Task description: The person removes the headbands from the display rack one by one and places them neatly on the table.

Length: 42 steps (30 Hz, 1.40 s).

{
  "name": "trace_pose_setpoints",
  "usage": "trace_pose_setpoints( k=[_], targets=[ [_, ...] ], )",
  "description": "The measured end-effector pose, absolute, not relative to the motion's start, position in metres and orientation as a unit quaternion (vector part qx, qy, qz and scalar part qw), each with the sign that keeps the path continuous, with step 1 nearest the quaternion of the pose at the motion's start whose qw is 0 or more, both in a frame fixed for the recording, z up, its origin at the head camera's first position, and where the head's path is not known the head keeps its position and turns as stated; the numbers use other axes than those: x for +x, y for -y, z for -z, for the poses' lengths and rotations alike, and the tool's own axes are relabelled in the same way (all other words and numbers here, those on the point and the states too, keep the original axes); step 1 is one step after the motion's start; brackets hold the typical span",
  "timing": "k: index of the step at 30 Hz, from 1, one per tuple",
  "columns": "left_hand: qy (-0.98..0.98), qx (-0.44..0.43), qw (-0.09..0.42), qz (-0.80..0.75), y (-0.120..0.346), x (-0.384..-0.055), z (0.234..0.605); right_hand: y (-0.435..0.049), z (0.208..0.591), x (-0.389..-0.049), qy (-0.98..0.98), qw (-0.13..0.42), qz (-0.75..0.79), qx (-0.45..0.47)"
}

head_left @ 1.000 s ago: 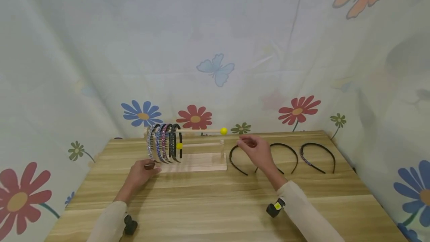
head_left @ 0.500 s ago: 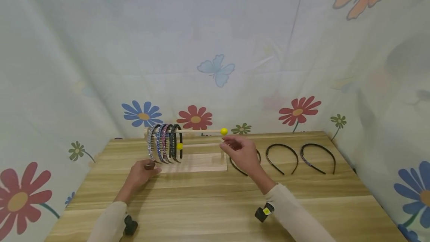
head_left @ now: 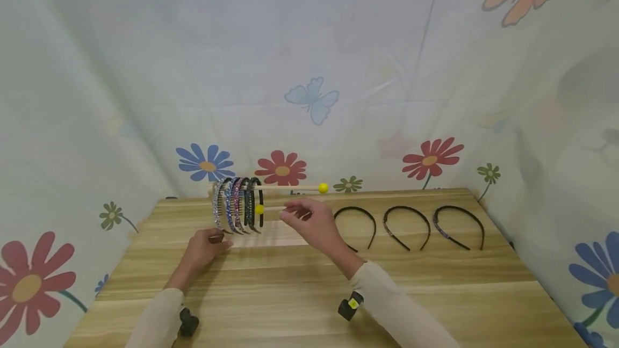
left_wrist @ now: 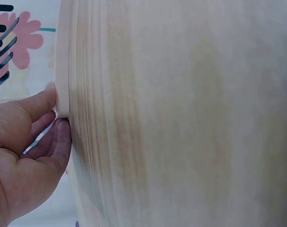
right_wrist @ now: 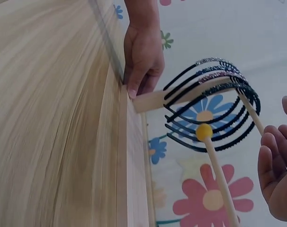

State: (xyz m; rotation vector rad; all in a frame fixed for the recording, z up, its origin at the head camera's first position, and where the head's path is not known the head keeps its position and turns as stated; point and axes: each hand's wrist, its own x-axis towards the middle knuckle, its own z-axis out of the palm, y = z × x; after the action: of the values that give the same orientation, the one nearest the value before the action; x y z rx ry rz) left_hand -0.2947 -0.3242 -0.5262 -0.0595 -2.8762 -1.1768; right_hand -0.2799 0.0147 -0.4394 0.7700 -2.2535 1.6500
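Note:
A wooden headband stand (head_left: 271,238) rises on the table, with rods tipped by yellow balls. Several sparkly headbands (head_left: 237,205) hang at its left end, side by side. My left hand (head_left: 205,248) pinches the left front corner of the base between thumb and fingers; the left wrist view shows this grip on the board's end (left_wrist: 62,94). In front of the stand's right half is my right hand (head_left: 314,227), fingers loosely bent and holding nothing, its fingertips just right of the lower yellow ball (head_left: 259,209). In the right wrist view this hand (right_wrist: 280,175) sits close by the upper rod.
Three dark headbands lie in a row to the right of the stand: a plain-looking one (head_left: 375,224), one with a beaded side (head_left: 408,208) and one with purple stones (head_left: 459,208). A flowered curtain (head_left: 309,42) surrounds the wood-grain table (head_left: 271,294).
My right hand has moved left, from over the headbands on the table to the front of the stand. My left hand keeps its grip on the base corner.

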Motion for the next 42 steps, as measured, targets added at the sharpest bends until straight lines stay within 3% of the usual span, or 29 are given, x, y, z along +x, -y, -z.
trace_pose_setpoints(
  k=[16,30,42],
  targets=[
    [0.924,-0.023,0.024,0.380,0.323,-0.296,0.526,0.041,0.441,-0.284,0.767,0.047,-0.591,0.245],
    [0.921,-0.027,0.031,0.387,0.325,-0.297,0.527,0.061,0.450,-0.292,0.766,0.018,-0.603,0.223],
    [0.923,-0.025,0.029,0.383,0.326,-0.297,0.528,0.062,0.447,-0.292,0.770,0.026,-0.591,0.237]
  ],
)
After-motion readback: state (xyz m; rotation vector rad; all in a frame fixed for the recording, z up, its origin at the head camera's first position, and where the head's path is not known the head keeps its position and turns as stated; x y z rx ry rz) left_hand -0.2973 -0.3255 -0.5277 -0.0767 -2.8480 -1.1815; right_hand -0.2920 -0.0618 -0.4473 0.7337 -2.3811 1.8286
